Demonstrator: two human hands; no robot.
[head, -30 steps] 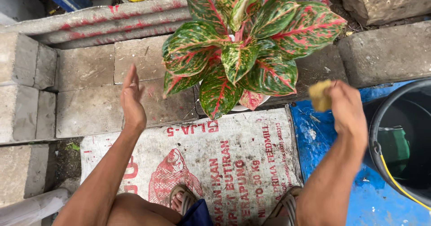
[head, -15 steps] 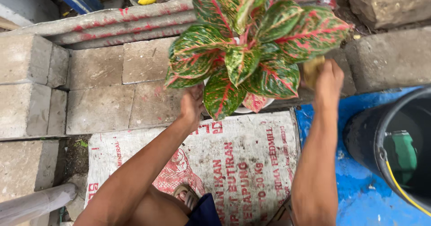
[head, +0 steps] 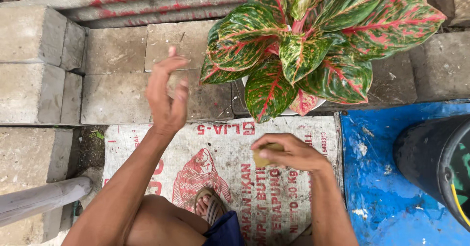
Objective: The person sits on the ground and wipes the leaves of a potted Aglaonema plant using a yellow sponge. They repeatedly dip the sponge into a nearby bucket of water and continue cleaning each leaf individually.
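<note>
Sponge piece: small, yellowish, pinched in the right hand's fingers, above the printed sack.
Right hand: clenched on the sponge piece, below the plant.
Left hand: raised, fingers loosely spread, grasping nothing, over the concrete pavers.
Plant: red-and-green leaves, white pot on the pavers.
Printed sack: flat on the ground.
Black bucket: right, on blue tarp.

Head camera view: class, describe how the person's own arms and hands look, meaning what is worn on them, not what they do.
Both arms are bare from elbow to wrist: no sleeves show. The left hand and right hand wear no gloves, and no rings, watch or bracelets are visible on either hand or wrist.
</note>
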